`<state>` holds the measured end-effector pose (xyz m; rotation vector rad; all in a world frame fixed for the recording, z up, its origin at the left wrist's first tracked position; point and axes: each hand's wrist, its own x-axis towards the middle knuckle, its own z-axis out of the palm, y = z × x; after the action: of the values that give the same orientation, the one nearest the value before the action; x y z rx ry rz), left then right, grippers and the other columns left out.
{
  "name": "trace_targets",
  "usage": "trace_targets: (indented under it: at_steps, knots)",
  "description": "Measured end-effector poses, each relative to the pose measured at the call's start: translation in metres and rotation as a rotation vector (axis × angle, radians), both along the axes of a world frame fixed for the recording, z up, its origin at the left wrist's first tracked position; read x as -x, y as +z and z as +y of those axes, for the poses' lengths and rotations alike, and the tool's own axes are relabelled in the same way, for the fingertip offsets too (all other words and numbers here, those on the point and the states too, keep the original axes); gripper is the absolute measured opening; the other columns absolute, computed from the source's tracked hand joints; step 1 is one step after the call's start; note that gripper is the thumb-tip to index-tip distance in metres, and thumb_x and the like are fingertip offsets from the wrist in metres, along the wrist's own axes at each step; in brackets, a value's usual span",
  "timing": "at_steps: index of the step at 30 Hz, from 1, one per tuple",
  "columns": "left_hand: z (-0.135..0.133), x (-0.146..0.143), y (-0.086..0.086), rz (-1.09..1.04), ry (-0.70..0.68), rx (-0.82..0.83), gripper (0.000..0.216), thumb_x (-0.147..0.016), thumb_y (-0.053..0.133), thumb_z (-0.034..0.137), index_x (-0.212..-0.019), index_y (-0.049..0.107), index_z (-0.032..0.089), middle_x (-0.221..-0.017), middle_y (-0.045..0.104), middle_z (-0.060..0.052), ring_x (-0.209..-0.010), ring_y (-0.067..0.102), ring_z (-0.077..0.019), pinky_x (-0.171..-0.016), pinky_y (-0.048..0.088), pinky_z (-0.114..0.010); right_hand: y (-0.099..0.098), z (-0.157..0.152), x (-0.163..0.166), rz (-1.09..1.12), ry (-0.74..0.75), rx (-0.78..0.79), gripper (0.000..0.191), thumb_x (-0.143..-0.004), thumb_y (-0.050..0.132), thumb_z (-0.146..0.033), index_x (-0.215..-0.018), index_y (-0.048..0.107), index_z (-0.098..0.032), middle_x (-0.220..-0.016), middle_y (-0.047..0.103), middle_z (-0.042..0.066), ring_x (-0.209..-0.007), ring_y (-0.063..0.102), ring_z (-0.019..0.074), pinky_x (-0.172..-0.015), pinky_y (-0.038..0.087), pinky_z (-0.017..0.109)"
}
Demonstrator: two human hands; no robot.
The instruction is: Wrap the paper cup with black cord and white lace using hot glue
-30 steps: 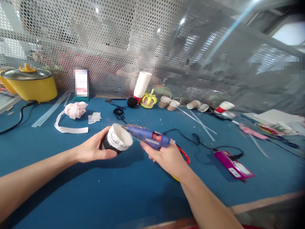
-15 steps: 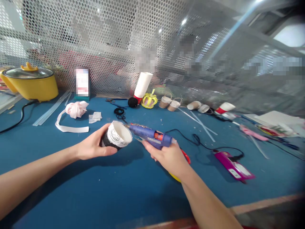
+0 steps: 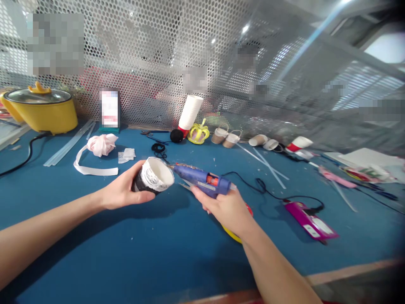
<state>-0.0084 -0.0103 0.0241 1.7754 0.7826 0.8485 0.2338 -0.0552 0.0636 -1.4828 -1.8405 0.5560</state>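
Observation:
My left hand (image 3: 128, 188) is wrapped round a small cup (image 3: 157, 175), black below with a white lace band at its rim. The cup is tilted, its mouth turned to the right. In my right hand (image 3: 226, 207) is a blue hot glue gun (image 3: 202, 179), its nozzle pointing left, close to the cup's rim; whether it touches cannot be told. Under the right hand lie scissors with red and yellow handles (image 3: 232, 234), partly hidden. Beyond the cup is a coil of black cord (image 3: 158, 148). A roll of pale ribbon (image 3: 101, 145) sits to the left, its end trailing.
A yellow electric pot (image 3: 47, 114) stands at back left. Along the mesh screen are stacked paper cups (image 3: 190, 112), a yellow crown-like ornament (image 3: 198, 133) and two small baskets (image 3: 232, 140). Glue sticks (image 3: 272, 166) lie behind a purple power strip (image 3: 311, 223); a pink glue gun (image 3: 337, 177) lies right.
The cup in my left hand has shifted slightly up and left. The glue gun has moved a little to the right, staying close to the rim.

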Motion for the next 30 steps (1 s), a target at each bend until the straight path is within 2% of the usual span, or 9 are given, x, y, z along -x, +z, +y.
trace_targets:
  at_steps: [19, 23, 30]
  knots:
    - [0.005, 0.003, 0.001, 0.038, 0.081, -0.095, 0.069, -0.069, 0.066, 0.035, -0.127, 0.033, 0.016, -0.122, 0.051, -0.011, -0.113, 0.048, -0.0278, -0.097, 0.038, -0.037, 0.007, -0.004, 0.002, -0.027, -0.023, 0.033, 0.022, -0.075, 0.057, -0.036, -0.062, 0.051, -0.019, -0.04, 0.048, -0.005, -0.034, 0.045, 0.0099, -0.039, 0.039, 0.023]
    - [0.006, 0.004, -0.002, 0.005, 0.084, -0.091, 0.069, -0.069, 0.066, 0.034, -0.127, 0.033, 0.016, -0.122, 0.05, -0.011, -0.114, 0.048, -0.0283, -0.099, 0.037, -0.039, 0.009, -0.004, 0.001, -0.007, 0.004, 0.033, 0.026, -0.075, 0.056, -0.034, -0.056, 0.048, -0.019, -0.039, 0.047, -0.004, -0.034, 0.044, 0.0093, -0.037, 0.038, 0.022]
    - [0.006, 0.004, 0.0, -0.064, 0.054, -0.032, 0.069, -0.068, 0.067, 0.032, -0.126, 0.034, 0.014, -0.126, 0.049, -0.013, -0.116, 0.046, -0.0294, -0.1, 0.036, -0.04, 0.014, -0.001, -0.001, 0.077, 0.032, 0.163, 0.024, -0.075, 0.055, -0.035, -0.059, 0.054, -0.017, -0.038, 0.046, -0.004, -0.034, 0.045, 0.0089, -0.037, 0.04, 0.021]
